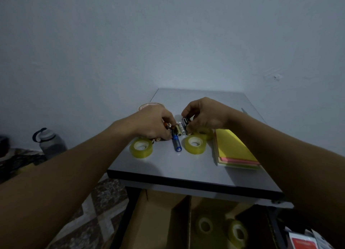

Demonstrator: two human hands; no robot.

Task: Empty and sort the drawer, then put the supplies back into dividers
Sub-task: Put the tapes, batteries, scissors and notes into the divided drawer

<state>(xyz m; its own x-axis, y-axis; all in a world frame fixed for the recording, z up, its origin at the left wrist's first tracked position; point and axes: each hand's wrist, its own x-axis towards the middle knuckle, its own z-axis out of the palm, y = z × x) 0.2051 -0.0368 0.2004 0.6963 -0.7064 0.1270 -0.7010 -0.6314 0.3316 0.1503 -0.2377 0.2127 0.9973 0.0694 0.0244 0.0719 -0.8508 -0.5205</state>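
Several batteries [179,130] lie in a cluster on the grey table top [177,166], a blue one [176,144] nearest me. My left hand [152,121] rests over the cluster's left side, fingers closed on small batteries. My right hand [204,115] pinches a black battery [184,122] at the cluster's right. Yellowish tape rolls sit at the left [141,147] and the middle [195,143], with a third [205,132] partly hidden behind my right hand. A stack of coloured sticky notes [235,150], yellow on top, lies to the right.
Below the table edge an open cardboard drawer [162,220] with a divider [183,224] holds two tape rolls [205,226] [238,233]. A cup rim [151,105] shows behind my left hand. A water bottle [49,142] stands on the patterned floor at the left.
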